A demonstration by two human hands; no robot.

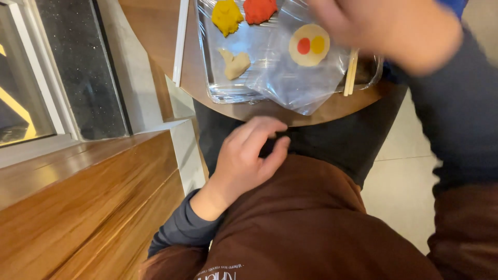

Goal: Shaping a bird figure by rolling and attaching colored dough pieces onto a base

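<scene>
My left hand (248, 155) rests on my lap below the round wooden table's edge (270, 111), fingers loosely curled and holding nothing. My right hand (386, 28) is raised and blurred at the top right, over the far side of a clear tray (228, 92) covered in plastic film; whether it holds anything is not visible. On the film lie a yellow dough lump (226, 16), a red dough lump (259, 9), a beige dough piece (234, 63) and a flat beige disc (309, 45) with a red spot and a yellow spot.
Wooden chopsticks (351, 72) lie at the tray's right side. A white strip (180, 41) runs along the table's left. A wooden ledge (88, 202) and a window frame (46, 83) stand to my left. Tiled floor (399, 192) shows at the right.
</scene>
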